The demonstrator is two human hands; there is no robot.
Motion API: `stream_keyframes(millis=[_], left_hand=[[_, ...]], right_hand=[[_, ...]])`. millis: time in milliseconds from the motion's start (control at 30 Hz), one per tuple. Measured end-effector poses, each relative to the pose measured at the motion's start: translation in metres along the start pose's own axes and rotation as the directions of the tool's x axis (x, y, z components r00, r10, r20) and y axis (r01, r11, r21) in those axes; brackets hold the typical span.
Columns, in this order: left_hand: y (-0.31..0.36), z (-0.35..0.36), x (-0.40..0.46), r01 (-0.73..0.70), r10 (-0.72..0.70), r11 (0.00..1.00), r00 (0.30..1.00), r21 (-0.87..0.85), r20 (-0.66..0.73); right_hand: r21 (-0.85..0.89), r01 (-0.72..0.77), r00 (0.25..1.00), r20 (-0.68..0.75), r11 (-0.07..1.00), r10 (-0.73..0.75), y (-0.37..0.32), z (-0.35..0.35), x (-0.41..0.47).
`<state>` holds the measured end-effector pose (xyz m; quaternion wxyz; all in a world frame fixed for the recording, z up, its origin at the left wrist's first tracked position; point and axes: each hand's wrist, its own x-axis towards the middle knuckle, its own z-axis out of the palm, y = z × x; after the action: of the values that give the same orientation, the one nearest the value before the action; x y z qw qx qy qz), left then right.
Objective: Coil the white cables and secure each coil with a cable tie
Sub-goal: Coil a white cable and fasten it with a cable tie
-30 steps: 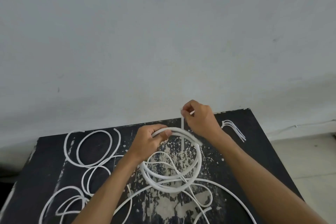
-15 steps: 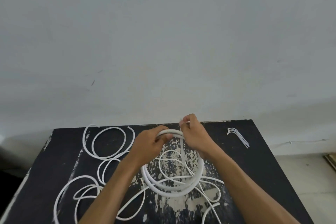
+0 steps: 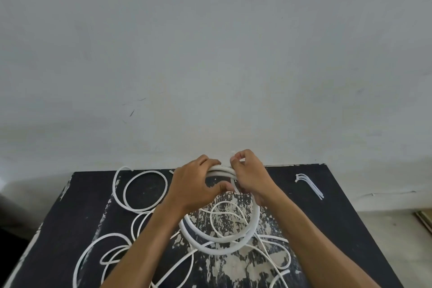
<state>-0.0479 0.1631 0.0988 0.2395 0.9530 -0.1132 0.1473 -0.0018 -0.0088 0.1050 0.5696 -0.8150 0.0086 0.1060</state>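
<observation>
**Tie Going Round the Held Coil**

The left hand [image 3: 194, 184] gripped the top of the thick white coiled cable [image 3: 222, 238], fingers curled over its bundled strands. Touching it at 3 o'clock, the right hand [image 3: 251, 176] pinched a thin white plastic cable tie [image 3: 234, 184] that crossed the strands. The coil hung from both hands over the middle of the scuffed black counter [image 3: 339, 217].

If the left grip slackened before the tie locked, the springy loops would likely fan apart; the tie's tail could also miss its head, which the fingers hid.

One coil was in hand. Loose white cables [image 3: 142, 192] sprawled from 9 to 6 o'clock, too tangled to count surely. About four spare white cable ties [image 3: 309, 184] lay well apart at 3 o'clock.
</observation>
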Motion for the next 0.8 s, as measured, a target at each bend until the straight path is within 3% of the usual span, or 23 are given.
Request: stream_keyframes(millis=[233,433,600,800], left_hand=[[-0.003,0.004,-0.004,-0.088,0.086,0.995,0.996,-0.048,-0.028],[0.002,0.002,-0.008,-0.024,0.018,0.998,0.994,-0.064,-0.105],[0.006,-0.003,-0.008,0.133,-0.149,0.981,0.983,-0.143,-0.109],[0.008,-0.005,-0.002,0.354,-0.342,0.838,0.934,-0.416,0.105]], right_hand=[[-0.042,0.013,1.000,-0.013,0.999,-0.014,-0.003,-0.006,-0.002],[-0.044,0.024,1.000,-0.007,0.999,-0.024,-0.005,-0.002,-0.002],[0.047,0.053,0.998,0.033,0.997,-0.055,-0.007,0.003,-0.004],[0.150,0.141,0.982,0.106,0.979,-0.158,-0.011,0.002,-0.011]])
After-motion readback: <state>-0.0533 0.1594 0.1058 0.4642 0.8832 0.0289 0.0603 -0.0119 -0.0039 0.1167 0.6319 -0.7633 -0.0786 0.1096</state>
